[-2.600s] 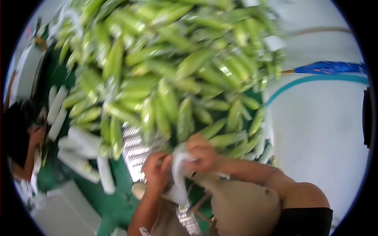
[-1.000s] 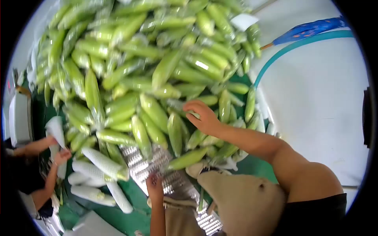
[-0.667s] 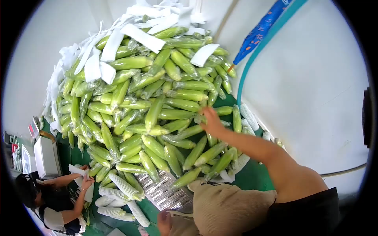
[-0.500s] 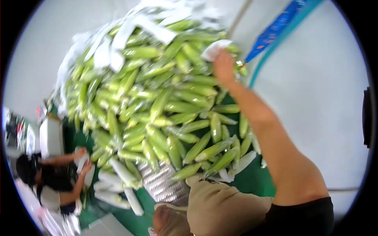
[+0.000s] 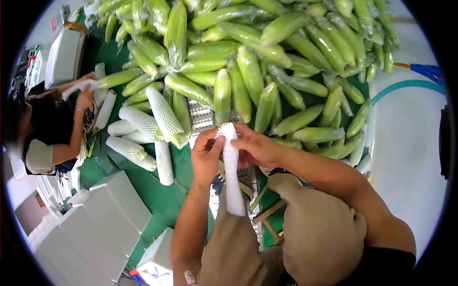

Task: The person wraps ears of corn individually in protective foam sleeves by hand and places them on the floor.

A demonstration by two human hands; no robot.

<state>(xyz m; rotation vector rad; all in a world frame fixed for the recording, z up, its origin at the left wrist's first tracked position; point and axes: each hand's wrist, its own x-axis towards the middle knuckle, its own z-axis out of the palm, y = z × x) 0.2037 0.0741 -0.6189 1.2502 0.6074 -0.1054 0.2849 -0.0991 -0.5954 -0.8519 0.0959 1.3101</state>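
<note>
A white foam net sleeve [image 5: 231, 167] hangs between my two hands, its top bunched up and its lower end dangling over my lap. My left hand [image 5: 208, 155] pinches the left side of the bunched top. On the other side, my right hand [image 5: 253, 148] grips it with closed fingers. Just beyond my hands lies a heap of green corn cobs [image 5: 248, 76] in clear plastic wrap. Several cobs in white foam nets [image 5: 164, 114] lie to the left of the heap. A perforated metal strip [image 5: 201, 117] shows beneath the nearest cobs.
At the left, a co-worker [image 5: 52, 124] holds a cob and a white sleeve. White foam boxes [image 5: 95, 224] stand at the lower left on the green floor [image 5: 167, 200]. A teal hose [image 5: 405, 85] and a blue wrapped object [image 5: 426, 71] lie at the right, by a pale surface.
My right hand has come back from the far top of the heap, where it touched a white piece. Both hands now hold a white sleeve, and the view has tilted closer.
</note>
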